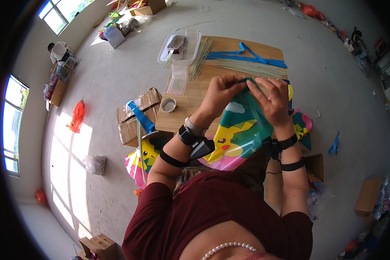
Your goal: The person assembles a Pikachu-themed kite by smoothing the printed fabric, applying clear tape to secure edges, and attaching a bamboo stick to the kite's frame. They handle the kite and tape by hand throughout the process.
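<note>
Both my hands are raised in front of me over the near right part of the wooden table [177, 110]. A thin, shiny printed sheet [242, 130], like a kite's sail, hangs down from them. It is green with a white cloud, a yellow cartoon figure and a pink lower edge. My left hand [223, 89] pinches its narrow top corner between thumb and fingers. My right hand [274, 97] is closed on the same corner from the right, fingers bent over the edge. The fingertips of the two hands nearly meet there. Anything small between them is hidden.
Thin pale sticks [200, 58] and blue ribbon [251, 56] lie on the table, beside a clear plastic tub [190, 47] and a small round cup [168, 105]. A cardboard box [128, 121] stands left of the table. A person [60, 52] sits far left.
</note>
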A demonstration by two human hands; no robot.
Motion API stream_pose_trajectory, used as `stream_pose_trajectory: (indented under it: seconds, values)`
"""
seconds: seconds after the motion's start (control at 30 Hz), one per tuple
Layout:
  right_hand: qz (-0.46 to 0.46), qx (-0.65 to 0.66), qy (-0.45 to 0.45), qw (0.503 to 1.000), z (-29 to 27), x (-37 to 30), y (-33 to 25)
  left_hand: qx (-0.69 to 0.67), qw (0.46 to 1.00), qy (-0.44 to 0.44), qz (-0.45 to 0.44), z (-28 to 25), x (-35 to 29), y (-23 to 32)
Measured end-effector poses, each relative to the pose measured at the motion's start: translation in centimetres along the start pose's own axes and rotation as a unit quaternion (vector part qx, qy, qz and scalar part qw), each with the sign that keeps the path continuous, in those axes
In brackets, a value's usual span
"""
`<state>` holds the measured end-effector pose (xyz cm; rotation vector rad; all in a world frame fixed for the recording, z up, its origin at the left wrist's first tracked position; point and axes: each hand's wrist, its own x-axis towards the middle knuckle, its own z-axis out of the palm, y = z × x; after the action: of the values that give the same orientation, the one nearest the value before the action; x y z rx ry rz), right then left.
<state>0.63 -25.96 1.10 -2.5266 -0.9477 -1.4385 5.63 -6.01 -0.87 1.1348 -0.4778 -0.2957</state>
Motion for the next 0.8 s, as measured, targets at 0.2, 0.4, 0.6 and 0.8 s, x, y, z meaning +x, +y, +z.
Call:
stream_pose_trajectory:
  seconds: [0.2,0.4,0.6,0.8]
  values:
    - [0.194,0.166,0.046,0.966,0.1,1.4,-0.9,0.039,0.999,0.001,-0.004,0.0,-0.3,0.3]
    - [0.297,0.318,-0.016,0.9,0.9,2.2,-0.3,0.064,0.998,0.007,0.022,-0.1,0.0,-0.1]
    - [0.305,0.271,0.04,0.912,2.4,0.6,-1.2,0.157,0.986,0.046,-0.03,-0.3,-0.5,-0.5]
    - [0.442,0.248,0.03,0.862,4.3,-8.5,4.2,0.151,0.987,0.048,-0.02,-1.3,-0.5,-1.4]
